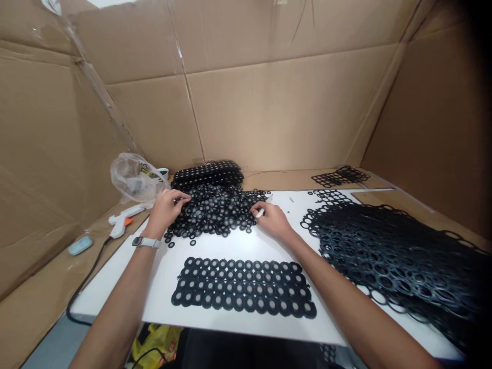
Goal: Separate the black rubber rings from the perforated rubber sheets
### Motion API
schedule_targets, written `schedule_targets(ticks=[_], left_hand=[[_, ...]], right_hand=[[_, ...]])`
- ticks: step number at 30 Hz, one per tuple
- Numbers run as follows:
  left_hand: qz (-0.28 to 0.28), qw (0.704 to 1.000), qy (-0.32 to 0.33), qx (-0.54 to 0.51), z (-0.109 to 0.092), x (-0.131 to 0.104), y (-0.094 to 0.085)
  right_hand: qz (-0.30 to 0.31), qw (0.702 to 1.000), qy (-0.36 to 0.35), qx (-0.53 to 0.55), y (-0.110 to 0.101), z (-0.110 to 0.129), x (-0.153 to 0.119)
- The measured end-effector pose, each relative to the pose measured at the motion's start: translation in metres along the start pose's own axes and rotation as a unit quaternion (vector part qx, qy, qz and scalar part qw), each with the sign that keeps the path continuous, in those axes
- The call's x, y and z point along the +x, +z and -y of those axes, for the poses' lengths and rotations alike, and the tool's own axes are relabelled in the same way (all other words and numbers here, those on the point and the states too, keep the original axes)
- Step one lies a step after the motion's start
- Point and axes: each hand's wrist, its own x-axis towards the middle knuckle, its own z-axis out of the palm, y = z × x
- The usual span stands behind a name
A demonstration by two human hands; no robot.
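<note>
A large heap of small black rings (215, 207) with pale centres lies in the middle of the white table. At its left edge is my left hand (166, 209), thumb and forefinger brought together at the rings; what they pinch, if anything, is too small to tell. My right hand (272, 219) is closed at the heap's right edge around a slim white tool (260, 212), its kind unclear. In front of both hands a flat black sheet of joined discs (242, 287) with grey centres lies in several rows.
Black ring-patterned sheets (384, 251) are piled on the right, with further lattice pieces (340, 177) behind. A stack of dotted black sheets (207, 173) stands behind the heap. Left are a clear plastic bag (132, 177), a white glue gun (120, 225) with cord and a light-blue case (80, 245). Cardboard walls (269, 102) enclose the table.
</note>
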Motion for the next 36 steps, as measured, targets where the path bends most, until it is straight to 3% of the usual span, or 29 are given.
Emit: schedule_targets(ticks=[13, 21, 27, 36], left_hand=[[-0.026, 0.999, -0.038, -0.011, 0.004, -0.001, 0.004], [-0.055, 0.998, 0.009, -0.011, -0.012, 0.002, 0.016], [-0.07, 0.997, 0.009, -0.018, -0.018, 0.005, 0.023], [-0.045, 0.999, 0.02, -0.004, -0.02, 0.006, 0.033]], right_hand=[[0.004, 1.0, 0.012, -0.016, -0.002, 0.004, -0.001], [0.005, 1.0, 0.018, -0.021, -0.001, 0.004, 0.0], [0.008, 0.999, 0.025, -0.026, -0.002, 0.008, -0.001], [0.003, 1.0, 0.017, -0.024, -0.002, 0.007, -0.001]])
